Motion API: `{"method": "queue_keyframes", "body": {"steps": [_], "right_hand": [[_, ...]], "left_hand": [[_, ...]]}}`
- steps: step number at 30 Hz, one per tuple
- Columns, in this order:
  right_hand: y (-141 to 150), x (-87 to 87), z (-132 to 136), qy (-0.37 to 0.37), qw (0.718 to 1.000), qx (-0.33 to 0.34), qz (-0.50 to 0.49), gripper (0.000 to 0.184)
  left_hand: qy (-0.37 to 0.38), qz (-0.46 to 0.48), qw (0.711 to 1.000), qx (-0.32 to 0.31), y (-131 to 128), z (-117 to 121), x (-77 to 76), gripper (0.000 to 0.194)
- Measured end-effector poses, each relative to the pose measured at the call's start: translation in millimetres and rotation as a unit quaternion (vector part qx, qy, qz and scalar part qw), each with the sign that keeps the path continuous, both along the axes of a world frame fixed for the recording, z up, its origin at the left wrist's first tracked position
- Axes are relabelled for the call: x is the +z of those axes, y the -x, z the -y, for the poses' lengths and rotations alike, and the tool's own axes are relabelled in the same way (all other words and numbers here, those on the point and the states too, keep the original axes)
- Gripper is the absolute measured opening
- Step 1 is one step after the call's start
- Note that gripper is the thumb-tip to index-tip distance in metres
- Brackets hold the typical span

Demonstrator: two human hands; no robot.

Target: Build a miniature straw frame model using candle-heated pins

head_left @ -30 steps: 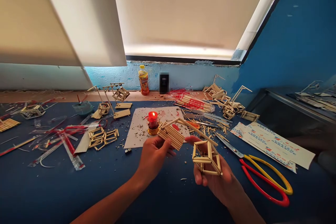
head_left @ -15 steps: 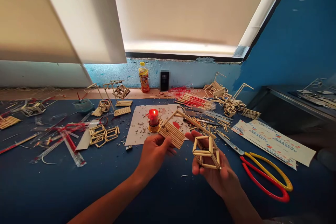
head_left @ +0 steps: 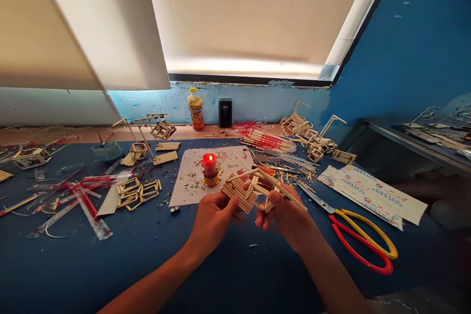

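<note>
The slatted panel is pinched by the left hand, the stick frame (open-sided) by the right hand.

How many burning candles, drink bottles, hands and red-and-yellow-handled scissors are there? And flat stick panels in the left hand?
Burning candle: 1
Drink bottle: 1
Hands: 2 (left hand, right hand)
Red-and-yellow-handled scissors: 1
Flat stick panel: 1
Total: 6

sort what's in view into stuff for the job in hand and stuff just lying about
Part of the job:
- stick panel, in the left hand
- stick frame, in the right hand
- perhaps the lit candle and scissors, both untouched

Just lying about, it seems:
- drink bottle
- plastic wrappers
</note>
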State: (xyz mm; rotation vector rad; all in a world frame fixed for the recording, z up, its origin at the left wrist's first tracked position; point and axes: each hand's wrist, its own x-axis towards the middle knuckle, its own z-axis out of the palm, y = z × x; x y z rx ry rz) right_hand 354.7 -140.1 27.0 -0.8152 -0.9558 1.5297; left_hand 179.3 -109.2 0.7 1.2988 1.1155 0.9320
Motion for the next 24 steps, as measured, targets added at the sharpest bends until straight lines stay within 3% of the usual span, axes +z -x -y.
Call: {"method": "queue_keyframes", "body": {"steps": [18,22,24], "right_hand": [[3.0,11.9,3.4,-0.021,1.000,0.013,-0.017,0.047],[3.2,6.8,1.8,-0.014,0.999,0.022,-0.023,0.050],[3.3,0.7,-0.2,-0.005,1.000,-0.012,-0.021,0.051]], "left_hand": [[0.011,-0.006,1.000,-0.005,-0.9,-1.2,-4.8,0.033],[0.012,0.000,1.000,-0.003,-0.8,-1.0,-5.8,0.033],[0.011,0.005,1.000,0.001,-0.7,-0.9,-5.4,0.034]]}}
